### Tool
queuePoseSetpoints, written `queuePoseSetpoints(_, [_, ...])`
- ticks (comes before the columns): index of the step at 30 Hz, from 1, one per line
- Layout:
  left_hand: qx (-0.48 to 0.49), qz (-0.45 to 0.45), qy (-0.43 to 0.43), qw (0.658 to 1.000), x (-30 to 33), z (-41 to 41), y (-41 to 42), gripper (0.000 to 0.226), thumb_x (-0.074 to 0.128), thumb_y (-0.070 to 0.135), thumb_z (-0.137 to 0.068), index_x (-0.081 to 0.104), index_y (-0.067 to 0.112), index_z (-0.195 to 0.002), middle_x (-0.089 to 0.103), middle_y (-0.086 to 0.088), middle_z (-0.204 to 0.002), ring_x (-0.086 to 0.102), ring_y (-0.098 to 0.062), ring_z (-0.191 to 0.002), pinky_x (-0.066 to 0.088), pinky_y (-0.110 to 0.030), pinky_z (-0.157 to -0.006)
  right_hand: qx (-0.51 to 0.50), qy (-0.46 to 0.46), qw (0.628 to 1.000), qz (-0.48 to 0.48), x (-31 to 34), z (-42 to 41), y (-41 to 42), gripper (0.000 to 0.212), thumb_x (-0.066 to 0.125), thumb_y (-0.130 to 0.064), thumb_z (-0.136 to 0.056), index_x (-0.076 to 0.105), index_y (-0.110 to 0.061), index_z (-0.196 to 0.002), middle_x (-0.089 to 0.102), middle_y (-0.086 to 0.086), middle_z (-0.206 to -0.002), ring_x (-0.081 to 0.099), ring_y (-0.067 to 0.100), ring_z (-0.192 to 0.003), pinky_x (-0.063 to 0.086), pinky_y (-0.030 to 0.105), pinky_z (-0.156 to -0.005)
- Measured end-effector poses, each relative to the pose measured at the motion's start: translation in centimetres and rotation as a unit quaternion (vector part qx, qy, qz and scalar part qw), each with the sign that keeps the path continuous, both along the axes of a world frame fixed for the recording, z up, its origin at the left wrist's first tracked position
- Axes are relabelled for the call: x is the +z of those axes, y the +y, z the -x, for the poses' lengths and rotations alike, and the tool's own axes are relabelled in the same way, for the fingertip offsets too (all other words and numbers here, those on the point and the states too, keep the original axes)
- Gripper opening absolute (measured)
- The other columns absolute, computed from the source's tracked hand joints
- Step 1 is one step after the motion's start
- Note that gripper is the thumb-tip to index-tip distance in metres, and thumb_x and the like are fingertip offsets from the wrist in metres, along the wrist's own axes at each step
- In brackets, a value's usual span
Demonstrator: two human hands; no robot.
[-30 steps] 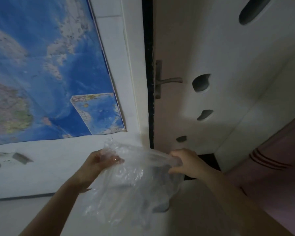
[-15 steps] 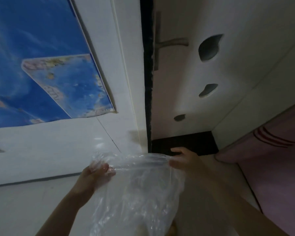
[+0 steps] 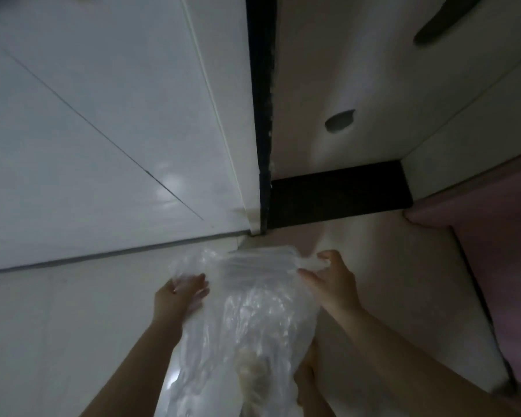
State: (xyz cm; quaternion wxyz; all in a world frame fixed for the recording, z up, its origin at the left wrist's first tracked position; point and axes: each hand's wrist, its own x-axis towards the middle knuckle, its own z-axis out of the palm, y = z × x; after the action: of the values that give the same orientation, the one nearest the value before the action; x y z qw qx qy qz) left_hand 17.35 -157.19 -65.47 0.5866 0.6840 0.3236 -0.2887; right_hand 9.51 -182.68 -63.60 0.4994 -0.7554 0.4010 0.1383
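A left hand [image 3: 179, 296] and a right hand [image 3: 336, 282] hold the top edge of a clear plastic bag [image 3: 247, 329] stretched between them; it hangs over the pale floor [image 3: 73, 332], near a door [image 3: 343, 70].

No legible text, labels, brands or numbers, clear plastic bag [image 3: 253, 311] unprinted

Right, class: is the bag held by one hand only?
No, the left hand grips the left edge of the bag and the right hand pinches its top right corner.
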Motion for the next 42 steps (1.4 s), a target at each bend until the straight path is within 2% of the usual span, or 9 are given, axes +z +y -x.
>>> queuePoseSetpoints(5, [-0.058,-0.095,-0.014,0.994,-8.6,0.8,-2.0,0.053,0.077,0.035,-0.071,0.046,0.016,-0.109,0.062,-0.005,-0.094,0.068,-0.024,-0.078,0.054,-0.035,-0.064,0.064,0.079,0.988,0.112,-9.9,-1.9,-0.6,0.05,0.067,-0.032,-0.081,0.044,-0.011,-0.12,0.065,0.015,-0.108,0.064,0.031,-0.091,0.043,0.027,-0.064])
queuePoseSetpoints(10, [-0.054,-0.153,-0.079,0.984,-16.7,1.9,-2.1,0.043,0.056,0.041,-0.086,0.041,0.023,-0.122,0.058,-0.011,-0.106,0.065,-0.023,-0.081,0.055,-0.04,-0.07,0.1,0.111,0.98,0.132,-17.9,-3.3,-1.3,0.046,0.068,-0.027,-0.081,0.044,-0.009,-0.117,0.062,0.014,-0.111,0.064,0.029,-0.086,0.045,0.029,-0.061])
queuePoseSetpoints(16, [-0.229,-0.253,-0.107,0.934,-22.9,1.2,-1.8,0.044,0.061,0.037,-0.084,0.047,0.026,-0.124,0.06,-0.01,-0.104,0.062,-0.029,-0.086,0.056,-0.049,-0.076,0.193,0.108,0.962,0.163,-23.2,-4.9,-0.5,0.042,0.067,-0.026,-0.083,0.047,-0.007,-0.116,0.064,0.016,-0.103,0.064,0.031,-0.086,0.045,0.029,-0.063])
queuePoseSetpoints(20, [-0.27,-0.271,-0.103,0.918,-25.4,0.3,-1.4,0.053,0.068,0.037,-0.079,0.049,0.026,-0.127,0.06,-0.004,-0.102,0.06,-0.024,-0.089,0.053,-0.04,-0.076,0.261,0.079,0.944,0.187,-25.3,-6.4,0.0,0.04,0.064,-0.025,-0.085,0.047,-0.006,-0.116,0.064,0.015,-0.092,0.062,0.029,-0.077,0.042,0.03,-0.06])
queuePoseSetpoints(23, [-0.303,-0.276,-0.111,0.905,-26.8,-0.3,-1.1,0.045,0.065,0.027,-0.083,0.054,0.021,-0.127,0.06,-0.008,-0.102,0.061,-0.026,-0.087,0.056,-0.045,-0.078,0.293,0.067,0.924,0.236,-26.5,-6.8,0.5,0.037,0.064,-0.026,-0.085,0.049,-0.006,-0.113,0.063,0.014,-0.095,0.061,0.028,-0.083,0.039,0.03,-0.06])
queuePoseSetpoints(28, [-0.421,-0.364,-0.16,0.815,-27.4,-0.4,-1.4,0.044,0.061,0.031,-0.086,0.052,0.023,-0.128,0.046,-0.008,-0.118,0.054,-0.018,-0.078,0.052,-0.035,-0.069,0.352,0.02,0.871,0.343,-28.0,-5.7,1.0,0.036,0.062,-0.028,-0.085,0.053,-0.009,-0.115,0.054,0.013,-0.114,0.048,0.029,-0.102,0.042,0.037,-0.08])
queuePoseSetpoints(30, [-0.431,-0.388,-0.163,0.798,-27.6,-0.4,-1.5,0.044,0.061,0.031,-0.086,0.052,0.022,-0.128,0.042,-0.009,-0.118,0.05,-0.017,-0.075,0.048,-0.031,-0.063,0.319,0.005,0.887,0.335,-28.2,-5.6,0.8,0.035,0.059,-0.031,-0.086,0.056,-0.011,-0.114,0.053,0.012,-0.118,0.046,0.03,-0.106,0.039,0.037,-0.081])
queuePoseSetpoints(35, [-0.419,-0.396,-0.131,0.806,-28.0,-0.5,-1.5,0.043,0.057,0.029,-0.089,0.049,0.02,-0.13,0.038,-0.009,-0.115,0.047,-0.018,-0.073,0.042,-0.03,-0.062,0.196,-0.043,0.949,0.243,-27.2,-3.7,-0.2,0.044,0.06,-0.04,-0.084,0.055,-0.018,-0.121,0.057,0.007,-0.122,0.047,0.026,-0.115,0.032,0.028,-0.089])
queuePoseSetpoints(42, [-0.377,-0.382,-0.115,0.836,-28.3,-0.6,-1.6,0.041,0.056,0.029,-0.089,0.051,0.022,-0.129,0.038,-0.004,-0.106,0.047,-0.018,-0.072,0.044,-0.032,-0.063,0.112,0.015,0.989,0.097,-25.3,3.4,3.3,0.088,0.075,-0.036,-0.072,0.028,-0.014,-0.143,0.04,0.015,-0.141,0.038,0.027,-0.13,0.036,0.037,-0.107])
